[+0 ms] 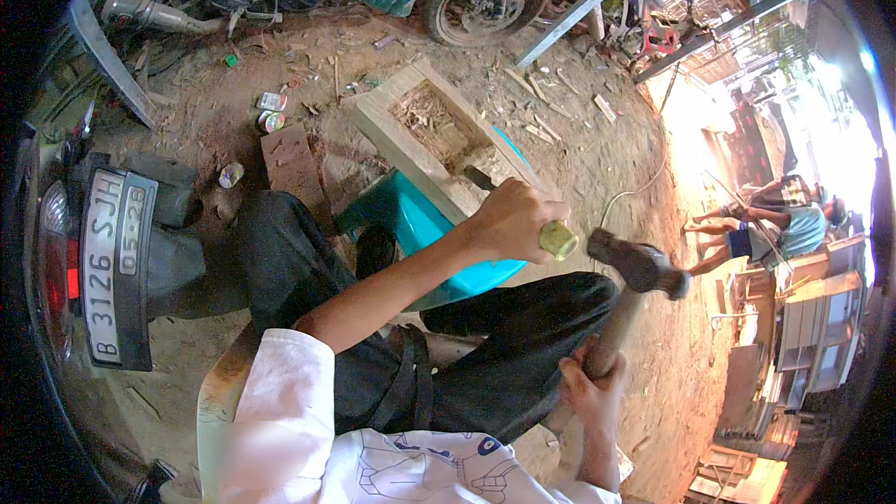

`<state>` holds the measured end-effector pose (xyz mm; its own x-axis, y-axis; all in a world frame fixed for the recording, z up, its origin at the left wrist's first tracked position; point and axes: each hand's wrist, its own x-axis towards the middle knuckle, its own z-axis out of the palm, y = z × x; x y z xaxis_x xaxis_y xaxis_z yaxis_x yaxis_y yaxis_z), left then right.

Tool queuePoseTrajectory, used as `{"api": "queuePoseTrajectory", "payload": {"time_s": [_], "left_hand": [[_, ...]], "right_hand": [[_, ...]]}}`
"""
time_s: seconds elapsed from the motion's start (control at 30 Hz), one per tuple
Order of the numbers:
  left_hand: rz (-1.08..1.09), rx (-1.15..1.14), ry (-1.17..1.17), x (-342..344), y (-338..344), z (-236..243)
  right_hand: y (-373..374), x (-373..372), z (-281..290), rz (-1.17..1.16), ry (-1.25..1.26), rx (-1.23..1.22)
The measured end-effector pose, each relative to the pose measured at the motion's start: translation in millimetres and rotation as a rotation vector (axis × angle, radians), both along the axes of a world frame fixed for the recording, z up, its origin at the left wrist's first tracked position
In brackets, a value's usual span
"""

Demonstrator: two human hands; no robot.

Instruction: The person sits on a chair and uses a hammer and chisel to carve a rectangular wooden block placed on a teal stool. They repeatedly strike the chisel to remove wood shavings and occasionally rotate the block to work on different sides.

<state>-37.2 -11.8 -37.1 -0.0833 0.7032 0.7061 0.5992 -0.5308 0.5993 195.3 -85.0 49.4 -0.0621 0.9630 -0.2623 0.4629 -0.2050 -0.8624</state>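
Dirt floor (233, 121) strewn with scraps carries a wooden frame (425, 145) resting on a teal stool (411, 219), where the left hand (509, 219) has fingers clamped on a chisel (557, 240) set against the frame, and the right hand (593, 392), fingers wrapped tight, holds a hammer (639, 266) just beside the chisel's end.

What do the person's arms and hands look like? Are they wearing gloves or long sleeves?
No gloves: both the left hand and the right hand are bare. The left arm has a short white sleeve ending above the elbow, leaving the forearm uncovered. The right forearm is bare too. No watch, ring or bracelet shows on either.
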Motion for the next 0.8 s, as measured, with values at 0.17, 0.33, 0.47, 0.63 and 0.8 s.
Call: {"api": "queuePoseTrajectory", "payload": {"time_s": [0.17, 0.33, 0.47, 0.63, 0.8], "left_hand": [[-0.020, 0.005, -0.033, -3, 0, 4], [0.067, -0.098, 0.013, -9, 3, -5], [0.053, 0.003, -0.102, -17, 9, -7], [0.031, -0.001, -0.044, -16, 4, -3], [-0.093, 0.112, -0.049, 3, -15, 21]], "right_hand": [[15, 15, -4, 0.243, 0.157, 0.228], [12, 4, 0, 0.253, -0.294, -0.108], [-2, 18, -1, 0.142, 0.052, 0.144], [-18, 25, 15, 0.292, 0.156, 0.296], [-13, 22, 13, 0.255, 0.144, 0.130]]}}
